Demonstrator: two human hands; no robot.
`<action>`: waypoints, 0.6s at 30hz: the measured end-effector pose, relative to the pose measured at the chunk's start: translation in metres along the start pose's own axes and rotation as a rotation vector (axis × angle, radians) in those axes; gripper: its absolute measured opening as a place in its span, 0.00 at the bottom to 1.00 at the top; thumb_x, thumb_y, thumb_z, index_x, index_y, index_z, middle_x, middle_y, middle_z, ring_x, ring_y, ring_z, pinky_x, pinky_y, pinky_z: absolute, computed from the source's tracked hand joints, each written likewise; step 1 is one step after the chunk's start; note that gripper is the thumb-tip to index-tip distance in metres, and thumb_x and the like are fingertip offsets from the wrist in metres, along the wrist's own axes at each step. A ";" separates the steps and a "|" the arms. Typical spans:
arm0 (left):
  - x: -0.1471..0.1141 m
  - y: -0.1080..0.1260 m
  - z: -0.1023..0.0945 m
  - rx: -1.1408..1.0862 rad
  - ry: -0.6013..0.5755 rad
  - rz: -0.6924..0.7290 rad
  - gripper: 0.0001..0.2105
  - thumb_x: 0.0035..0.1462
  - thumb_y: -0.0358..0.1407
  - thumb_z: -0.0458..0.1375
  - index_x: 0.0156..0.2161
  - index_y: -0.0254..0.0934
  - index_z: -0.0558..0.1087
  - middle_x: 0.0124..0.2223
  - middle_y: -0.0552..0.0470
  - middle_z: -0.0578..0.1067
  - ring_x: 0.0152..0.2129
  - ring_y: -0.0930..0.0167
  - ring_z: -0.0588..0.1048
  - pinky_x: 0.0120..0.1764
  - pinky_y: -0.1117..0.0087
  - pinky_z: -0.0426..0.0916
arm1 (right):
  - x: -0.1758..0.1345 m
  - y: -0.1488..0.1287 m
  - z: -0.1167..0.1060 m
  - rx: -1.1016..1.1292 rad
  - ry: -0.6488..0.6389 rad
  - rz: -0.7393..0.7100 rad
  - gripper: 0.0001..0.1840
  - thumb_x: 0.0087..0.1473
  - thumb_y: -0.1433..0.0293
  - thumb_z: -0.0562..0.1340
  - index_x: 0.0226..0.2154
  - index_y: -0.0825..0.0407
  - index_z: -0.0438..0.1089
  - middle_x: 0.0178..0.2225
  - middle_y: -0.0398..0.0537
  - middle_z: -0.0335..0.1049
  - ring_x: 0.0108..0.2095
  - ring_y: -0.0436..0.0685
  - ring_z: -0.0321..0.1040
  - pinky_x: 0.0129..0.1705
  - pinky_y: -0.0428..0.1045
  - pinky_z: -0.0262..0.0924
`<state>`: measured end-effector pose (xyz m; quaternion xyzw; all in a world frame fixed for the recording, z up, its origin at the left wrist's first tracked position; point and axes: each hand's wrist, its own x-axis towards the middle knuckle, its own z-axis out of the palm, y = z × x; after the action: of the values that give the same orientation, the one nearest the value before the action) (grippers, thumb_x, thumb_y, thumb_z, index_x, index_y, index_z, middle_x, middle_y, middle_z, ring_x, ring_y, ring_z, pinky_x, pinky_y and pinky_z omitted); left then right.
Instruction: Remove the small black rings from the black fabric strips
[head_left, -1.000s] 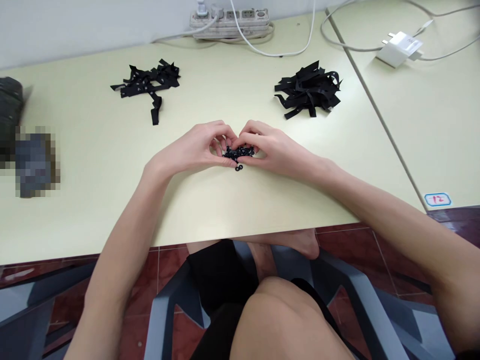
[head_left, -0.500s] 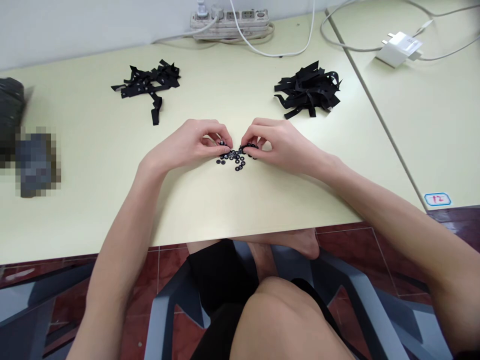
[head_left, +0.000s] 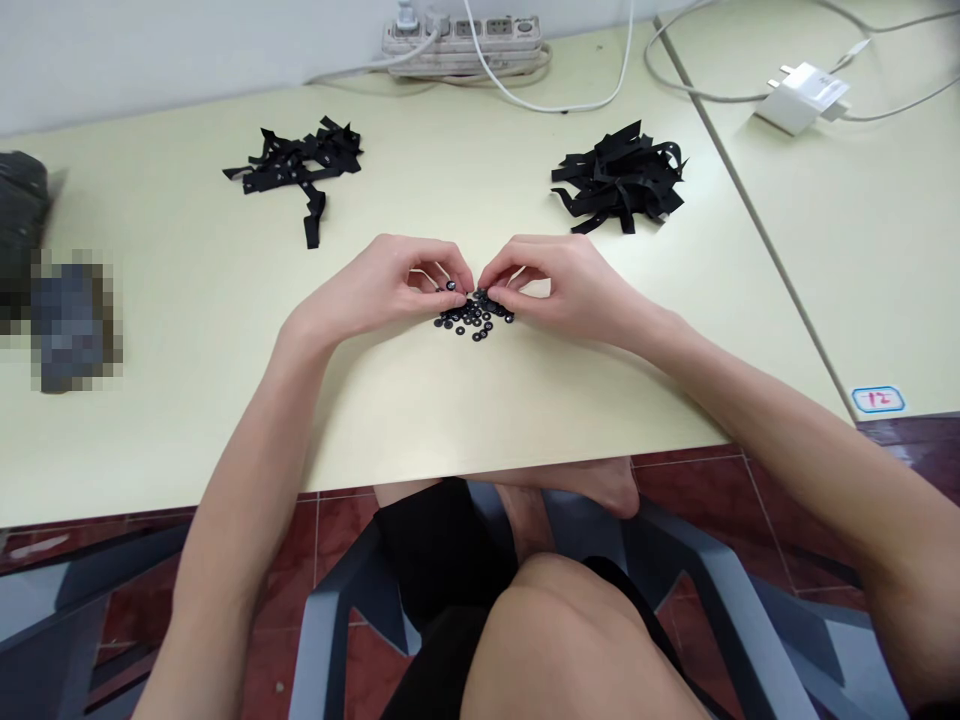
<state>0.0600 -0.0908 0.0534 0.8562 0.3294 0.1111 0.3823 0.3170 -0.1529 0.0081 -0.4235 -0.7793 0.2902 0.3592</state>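
On the table lies a small pile of round black snap buttons (head_left: 471, 316), some with pale centres. My left hand (head_left: 416, 278) curves over the pile's left side, thumb and fingertips closed together. One snap button (head_left: 451, 285) shows against its curled fingers. From the other side my right hand (head_left: 544, 275) reaches in, its thumb and index finger bent in a pinch among the buttons. What sits between its fingertips is hidden. The two sets of fingertips are nearly touching.
Black fabric strips (head_left: 304, 160) lie in a heap at the back left. A second strip heap (head_left: 622, 180) is at the back right. Behind stand a power strip (head_left: 461, 45) and a white charger (head_left: 801, 98) with cables. A dark bag (head_left: 21, 220) is far left.
Both hands have drawn slightly closer together over the pile. A few snap buttons have shifted, and one now lies apart at the front.
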 end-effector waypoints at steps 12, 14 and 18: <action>-0.001 0.006 0.001 -0.050 0.037 0.027 0.11 0.68 0.46 0.66 0.47 0.42 0.84 0.48 0.47 0.87 0.48 0.61 0.86 0.52 0.58 0.82 | 0.001 -0.001 -0.009 0.020 0.009 0.003 0.08 0.69 0.60 0.68 0.44 0.45 0.83 0.45 0.51 0.83 0.45 0.63 0.79 0.52 0.61 0.77; -0.001 0.006 0.001 -0.049 0.047 0.033 0.12 0.68 0.46 0.66 0.48 0.42 0.84 0.49 0.46 0.87 0.48 0.60 0.86 0.52 0.58 0.82 | 0.001 -0.001 -0.013 0.012 -0.020 0.008 0.10 0.69 0.58 0.69 0.45 0.46 0.83 0.44 0.51 0.82 0.43 0.62 0.78 0.50 0.61 0.76; -0.001 0.006 0.000 -0.049 0.042 0.048 0.12 0.68 0.46 0.68 0.49 0.42 0.85 0.52 0.46 0.87 0.47 0.62 0.85 0.53 0.58 0.82 | 0.001 0.003 -0.025 -0.033 -0.162 0.027 0.21 0.62 0.51 0.76 0.51 0.46 0.82 0.48 0.52 0.79 0.43 0.61 0.75 0.46 0.59 0.75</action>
<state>0.0619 -0.0938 0.0577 0.8516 0.3141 0.1463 0.3933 0.3377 -0.1475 0.0205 -0.4149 -0.8048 0.3156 0.2839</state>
